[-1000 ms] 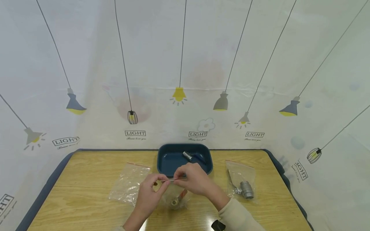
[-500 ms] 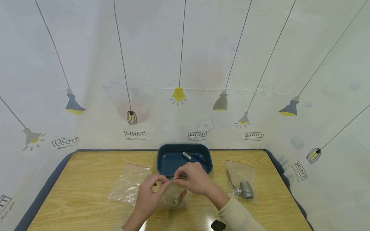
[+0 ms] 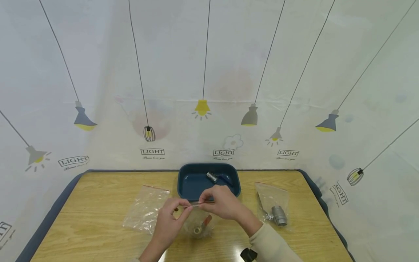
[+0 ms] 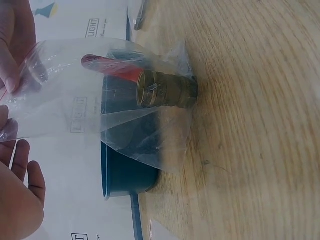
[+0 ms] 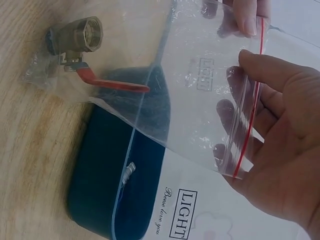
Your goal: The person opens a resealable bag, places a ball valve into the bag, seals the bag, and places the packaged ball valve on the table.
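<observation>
Both hands hold the top edge of a clear zip bag (image 5: 200, 125) with a red stripe along its opening. Inside, at the bottom, sits a brass ball valve (image 4: 167, 90) with a red lever handle (image 5: 112, 85). My left hand (image 3: 170, 218) pinches one end of the bag's top between thumb and fingers. My right hand (image 3: 222, 203) pinches the edge farther along, its thumb in front and its fingers behind the plastic in the right wrist view. The bag hangs upright, its bottom at the wooden table (image 4: 250, 125).
Just behind the hands stands a dark blue tray (image 3: 193, 182) holding a small metal fitting (image 3: 212, 177) and a blue part. To the left lies a flat clear zip bag (image 3: 144, 207). On the right, another zip bag holds a grey metal valve (image 3: 279, 215).
My right hand has slid slightly to the right along the bag's edge. The left hand keeps its hold in nearly the same place.
</observation>
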Tool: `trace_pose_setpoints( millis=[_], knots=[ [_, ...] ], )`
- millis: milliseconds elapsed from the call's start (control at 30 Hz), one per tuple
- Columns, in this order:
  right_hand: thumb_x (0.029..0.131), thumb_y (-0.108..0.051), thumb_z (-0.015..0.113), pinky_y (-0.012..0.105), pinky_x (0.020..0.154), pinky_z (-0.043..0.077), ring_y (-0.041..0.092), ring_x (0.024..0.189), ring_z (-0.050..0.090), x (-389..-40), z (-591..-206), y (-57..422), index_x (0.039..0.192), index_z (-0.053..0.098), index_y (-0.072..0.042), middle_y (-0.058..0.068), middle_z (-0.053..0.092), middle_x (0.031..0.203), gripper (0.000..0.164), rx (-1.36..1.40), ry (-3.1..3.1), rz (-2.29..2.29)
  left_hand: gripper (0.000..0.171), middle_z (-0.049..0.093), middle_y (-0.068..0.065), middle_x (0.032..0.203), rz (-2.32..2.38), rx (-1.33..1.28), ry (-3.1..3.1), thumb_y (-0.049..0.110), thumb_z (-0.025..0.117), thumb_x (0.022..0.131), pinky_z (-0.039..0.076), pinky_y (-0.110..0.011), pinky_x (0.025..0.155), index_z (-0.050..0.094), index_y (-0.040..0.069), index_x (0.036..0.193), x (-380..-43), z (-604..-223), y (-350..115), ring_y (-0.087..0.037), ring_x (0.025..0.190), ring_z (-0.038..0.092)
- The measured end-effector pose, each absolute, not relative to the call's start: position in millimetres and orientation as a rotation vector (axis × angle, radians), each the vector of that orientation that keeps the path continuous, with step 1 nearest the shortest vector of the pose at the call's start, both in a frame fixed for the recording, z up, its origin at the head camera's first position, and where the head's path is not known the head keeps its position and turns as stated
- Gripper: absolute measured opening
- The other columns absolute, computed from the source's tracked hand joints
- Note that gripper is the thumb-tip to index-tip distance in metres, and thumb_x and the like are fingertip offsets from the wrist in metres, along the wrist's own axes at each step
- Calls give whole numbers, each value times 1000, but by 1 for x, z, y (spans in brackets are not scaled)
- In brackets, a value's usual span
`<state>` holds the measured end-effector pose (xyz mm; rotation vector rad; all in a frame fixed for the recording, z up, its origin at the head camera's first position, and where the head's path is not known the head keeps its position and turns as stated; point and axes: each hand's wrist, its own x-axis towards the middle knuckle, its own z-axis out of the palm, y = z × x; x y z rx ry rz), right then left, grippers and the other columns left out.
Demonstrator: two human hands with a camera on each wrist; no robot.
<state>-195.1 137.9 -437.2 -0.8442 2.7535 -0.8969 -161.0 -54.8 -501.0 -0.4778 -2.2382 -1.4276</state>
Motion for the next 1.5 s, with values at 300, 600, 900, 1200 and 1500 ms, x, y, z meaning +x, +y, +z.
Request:
trace_pose_setpoints(
  millis=[300,600,900,1200,1500],
  knots=[
    [81,-29,69,17,65,43,-6,65,53,-194,-439,138,76,66,-29,-22,64,72,6,-912,2832,-909,7,63,13,87,-1441,-543,-2298,26,67,83,42,-23,67,64,27,89,-163,-504,-57,-3,82,54],
    [81,-33,68,21,74,42,-7,68,52,-193,-442,137,76,66,-30,-24,61,69,6,-910,2889,-862,6,63,14,86,-1427,-536,-2293,26,67,83,43,-25,67,64,27,87,-163,-504,-57,-13,81,57],
    [83,-31,66,16,65,45,-5,68,56,-194,-441,137,81,67,-27,-19,65,75,5,-926,2755,-981,9,63,16,85,-1408,-531,-2287,24,70,80,42,-21,67,65,28,86,-162,-503,-56,-4,80,54],
    [82,-26,68,16,62,44,-2,66,56,-196,-441,137,78,67,-28,-21,65,74,4,-951,2738,-1028,14,63,17,83,-1387,-540,-2231,19,72,78,42,-21,64,65,28,85,-163,-502,-55,-6,77,55],
    [82,-33,67,17,67,42,-7,67,54,-196,-439,136,78,68,-29,-22,65,73,5,-1031,2857,-907,9,64,15,84,-1399,-515,-2253,22,71,79,42,-22,65,65,27,84,-163,-503,-57,-5,79,55]
  ],
)
